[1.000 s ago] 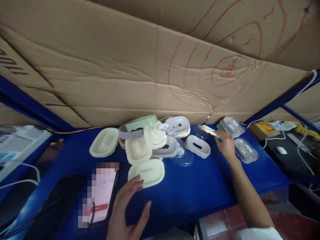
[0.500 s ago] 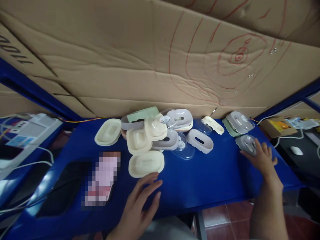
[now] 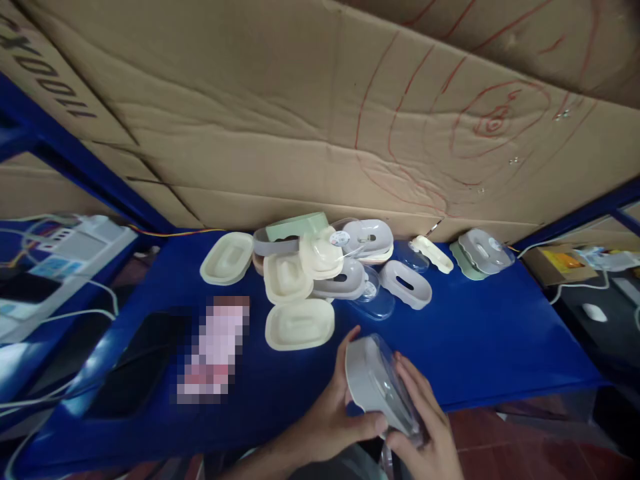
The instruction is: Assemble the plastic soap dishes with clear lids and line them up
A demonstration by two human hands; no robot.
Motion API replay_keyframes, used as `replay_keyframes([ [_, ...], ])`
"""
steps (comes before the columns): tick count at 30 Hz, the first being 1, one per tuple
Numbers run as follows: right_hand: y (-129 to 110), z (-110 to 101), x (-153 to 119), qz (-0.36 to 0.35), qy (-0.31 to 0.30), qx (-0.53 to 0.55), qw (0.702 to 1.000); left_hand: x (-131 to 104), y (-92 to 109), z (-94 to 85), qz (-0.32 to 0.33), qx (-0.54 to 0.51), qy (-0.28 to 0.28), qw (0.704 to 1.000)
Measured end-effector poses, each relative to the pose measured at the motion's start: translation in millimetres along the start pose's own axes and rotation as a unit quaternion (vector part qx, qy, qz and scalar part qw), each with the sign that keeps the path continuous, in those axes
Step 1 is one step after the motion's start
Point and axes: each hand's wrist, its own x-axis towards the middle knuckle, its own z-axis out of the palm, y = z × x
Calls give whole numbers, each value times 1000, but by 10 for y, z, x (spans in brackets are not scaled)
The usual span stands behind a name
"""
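Near the front edge of the table, both hands hold a grey soap box (image 3: 363, 373), tilted up on its side. A clear domed lid (image 3: 393, 370) covers the face turned to the right. My left hand (image 3: 345, 413) wraps the grey base, its thumb along the lower side. On the lid side, my right hand (image 3: 427, 420) presses with its fingers, the thumb underneath. Just beyond lies a cream oval tray (image 3: 300, 325). Behind it are a cream dish (image 3: 287, 279), a lavender-grey holder (image 3: 406, 285) with a slot, and a loose clear lid (image 3: 377, 307).
A cream dish (image 3: 227, 259) lies left of the pile, beneath a cardboard wall (image 3: 280, 133). Stacked grey and green boxes (image 3: 484, 253) stand at the back right. On the left are a blurred-out phone (image 3: 215, 347), a dark device (image 3: 137, 367) and a power strip (image 3: 75, 267).
My right hand has brought the grey soap box from the table's right side to the front middle. My left hand has moved right from beside the cream tray and grips the box too.
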Motion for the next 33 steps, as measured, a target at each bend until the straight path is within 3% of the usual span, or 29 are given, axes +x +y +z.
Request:
replay_keyframes([
  [3, -169, 140, 147, -3, -23, 85, 996, -69, 158, -62, 29, 1, 31, 999],
  [6, -52, -78, 411, 15, -47, 150, 987, -233, 212, -170, 41, -3, 41, 998],
  [8, 143, -282, 743, 23, 8, 86, 996, -341, 181, -239, 36, -8, 50, 998],
  [9, 258, -360, 962, 27, 63, 11, 998, -384, 155, -268, 29, -9, 57, 998],
  [11, 497, -432, 1464, 19, 161, -132, 978, -444, 101, -311, 19, -11, 69, 997],
  [14, 813, -380, 2145, 1, 166, -226, 960, -485, 59, -343, 29, 3, 69, 997],
  [17, 952, -336, 2412, 24, 123, -221, 967, -508, 79, -364, 57, 31, 66, 996],
  [20, 756, -384, 2113, 20, 121, -196, 973, -512, 118, -396, 64, 28, 98, 993],
  [23, 245, -355, 1439, -27, 89, -102, 990, -468, 145, -412, 73, 21, 116, 990],
  [26, -301, -83, 802, -118, -127, 27, 985, -388, 193, -368, 86, 33, 96, 991],
  [27, -436, 47, 657, -135, -142, 57, 979, -363, 220, -343, 90, 44, 101, 990],
  [31, -679, 475, 471, -90, -38, 134, 986, -329, 346, -271, 86, 67, 129, 986],
  [33, -698, 543, 528, -103, -33, 149, 983, -359, 373, -281, 93, 62, 137, 984],
])
